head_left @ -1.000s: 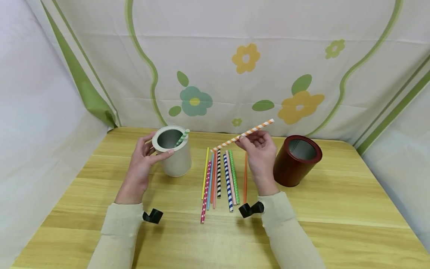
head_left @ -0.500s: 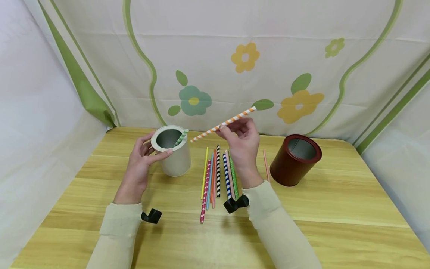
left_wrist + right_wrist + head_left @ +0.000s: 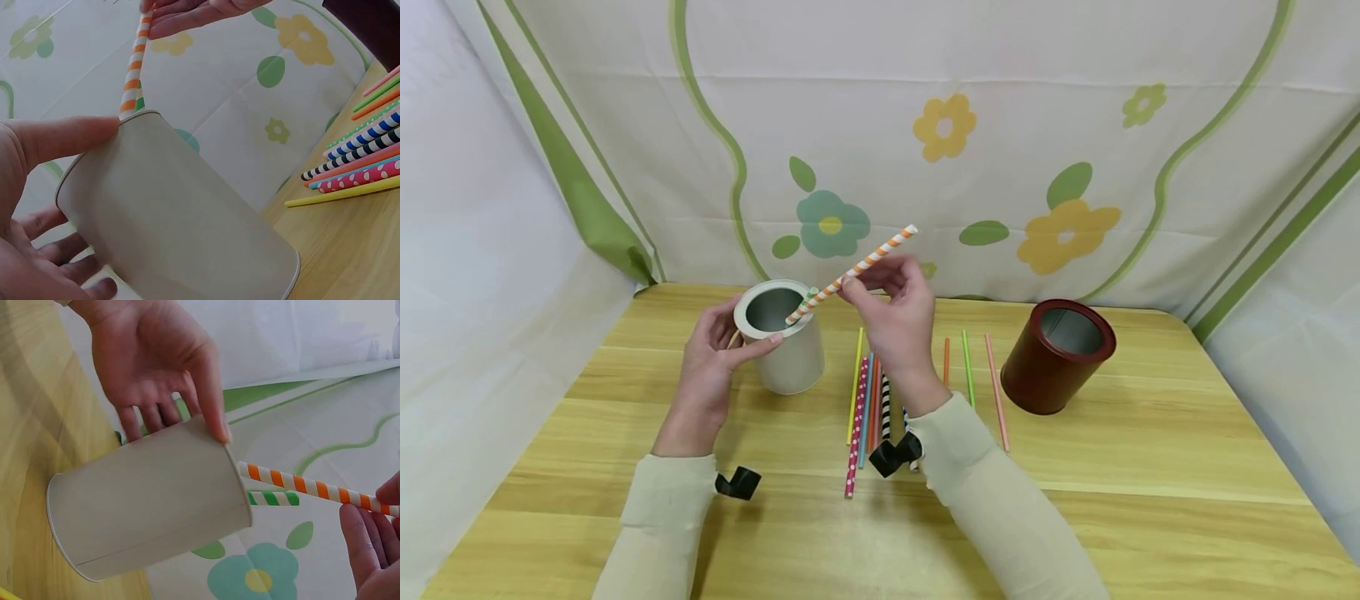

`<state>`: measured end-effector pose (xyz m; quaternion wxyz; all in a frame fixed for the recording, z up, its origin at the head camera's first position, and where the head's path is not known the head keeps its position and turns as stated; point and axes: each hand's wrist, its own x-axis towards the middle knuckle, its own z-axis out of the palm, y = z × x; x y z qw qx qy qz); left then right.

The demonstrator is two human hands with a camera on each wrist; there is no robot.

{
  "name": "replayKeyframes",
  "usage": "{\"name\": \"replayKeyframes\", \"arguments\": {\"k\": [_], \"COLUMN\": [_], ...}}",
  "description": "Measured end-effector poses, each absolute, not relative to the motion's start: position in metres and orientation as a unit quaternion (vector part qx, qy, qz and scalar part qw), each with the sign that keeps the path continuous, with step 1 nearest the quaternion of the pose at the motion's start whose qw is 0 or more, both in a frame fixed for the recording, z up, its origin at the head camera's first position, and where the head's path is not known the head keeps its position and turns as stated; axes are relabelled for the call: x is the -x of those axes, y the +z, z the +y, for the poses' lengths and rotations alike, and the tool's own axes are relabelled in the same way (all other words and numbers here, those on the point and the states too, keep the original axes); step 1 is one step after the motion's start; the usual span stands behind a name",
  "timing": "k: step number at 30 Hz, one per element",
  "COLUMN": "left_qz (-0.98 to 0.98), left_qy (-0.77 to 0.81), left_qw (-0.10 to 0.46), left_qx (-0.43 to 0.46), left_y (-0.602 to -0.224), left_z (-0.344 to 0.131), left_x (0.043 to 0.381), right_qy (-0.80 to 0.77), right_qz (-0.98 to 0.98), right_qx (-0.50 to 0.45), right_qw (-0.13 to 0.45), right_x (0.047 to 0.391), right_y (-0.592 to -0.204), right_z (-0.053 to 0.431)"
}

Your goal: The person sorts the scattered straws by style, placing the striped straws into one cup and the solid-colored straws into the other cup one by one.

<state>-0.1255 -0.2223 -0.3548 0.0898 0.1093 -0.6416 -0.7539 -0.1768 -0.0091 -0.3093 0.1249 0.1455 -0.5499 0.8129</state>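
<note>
My left hand holds the side of an off-white can, thumb along its rim and fingers around the far side. A green-and-white striped straw leans inside that can, its top poking out. My right hand pinches an orange-and-white striped straw near its middle, between thumb and fingers. This straw slants down to the left, its lower end right at the can's mouth. Whether that end is past the rim is hard to tell.
Several loose straws lie on the wooden table between the cans, among them a pink dotted straw, a yellow straw and a light pink straw. A dark red can stands at the right. A flowered cloth hangs behind.
My right hand has moved left with the orange-and-white straw, bringing its lower end from above the loose straws to the off-white can's mouth. The left hand has stayed almost still.
</note>
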Motion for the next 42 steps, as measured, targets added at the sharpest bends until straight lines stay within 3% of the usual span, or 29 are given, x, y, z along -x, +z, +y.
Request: {"name": "replayKeyframes", "arguments": {"k": [9,42], "left_qz": [-0.634,-0.667], "left_qy": [-0.759,-0.736], "left_qw": [0.114,0.093], "left_qx": [-0.092,-0.073], "left_y": [-0.357,-0.357], "left_z": [-0.218,-0.222], "left_x": [0.126,0.127], "right_qy": [0.75,0.672], "right_qz": [-0.636,-0.721], "right_qx": [-0.135,-0.141], "right_qw": [0.125,0.093], "right_x": [0.175,0.169], "right_y": [-0.319,-0.331], "right_z": [-0.025,-0.041]}}
